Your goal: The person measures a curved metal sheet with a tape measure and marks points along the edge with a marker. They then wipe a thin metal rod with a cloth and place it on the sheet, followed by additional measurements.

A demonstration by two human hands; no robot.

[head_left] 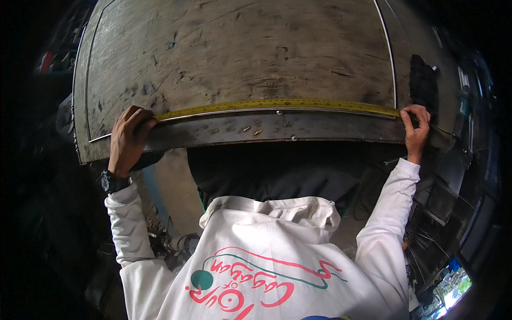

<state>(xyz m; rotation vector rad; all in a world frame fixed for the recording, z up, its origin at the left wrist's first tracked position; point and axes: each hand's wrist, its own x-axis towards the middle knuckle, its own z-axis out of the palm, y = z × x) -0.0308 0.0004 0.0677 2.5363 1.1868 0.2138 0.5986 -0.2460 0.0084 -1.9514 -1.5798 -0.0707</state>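
A yellow tape measure blade (288, 104) stretches along the near edge of a worn wooden table, from one of my hands to the other. My left hand (128, 133), with a dark watch at the wrist, is curled over the blade's left end; the fingers hide what lies under them. At the right, my right hand (416, 125) pinches the blade between thumb and fingers. Right beside the blade runs a thin pale metal rod (229, 112). Similar thin rod (392, 58) lies up the right side of the tabletop, and another (88, 69) up the left side.
A dark metal strip (213, 129) with bolt heads edges the wooden tabletop (240, 53) nearest me. Black cloth (423, 80) lies beyond the right rod. Dim clutter and metal pieces (437, 200) stand low at the right.
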